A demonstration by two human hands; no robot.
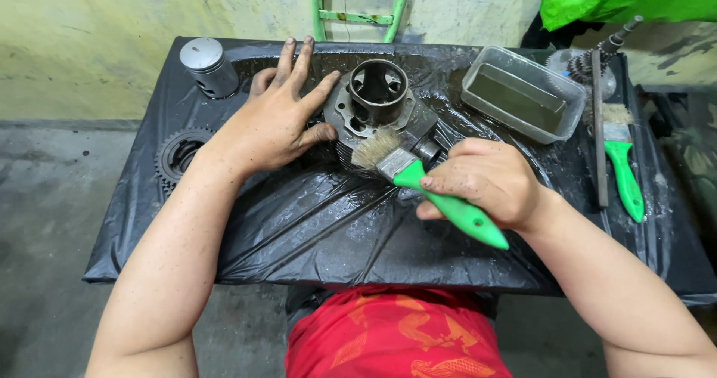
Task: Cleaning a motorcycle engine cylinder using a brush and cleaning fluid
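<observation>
A: At the middle of the table (314,236), toward the far edge: engine cylinder (377,101), dark metal, bore facing up, wet with oily fluid.

B: Held how?

A: Steadied by the left hand (272,120), laid flat against its near-left side, fingers (293,60) spread wide and gripping nothing. Right hand (489,180) curled tight round the green handle of a paintbrush (418,180), bristles touching the cylinder's near rim.

B: Risks?

A: Probably slipping. Slick plastic under a slick part, pressed only from one side; a hard brush stroke could likely skid or tip it. Oily handle, so a loosened grip also possible. Splatter toward the red shirt (392,337) too.

B: Nearby?

A: Piston (209,64), silver, upright at the far left corner. Toothed sprocket (175,154) at the left edge, partly behind the forearm. Clear plastic tub (523,90) of murky liquid to the right; beyond it a second green-handled brush (620,161) beside a long metal file (597,124), and a geared shaft (594,60) at the far right corner.

B: Surface, room?

A: Black plastic sheet, creased and glistening, draped over the whole top. Bare concrete floor, stained yellowish wall, green metal frame (358,4) against it, green cloth at upper right.
</observation>
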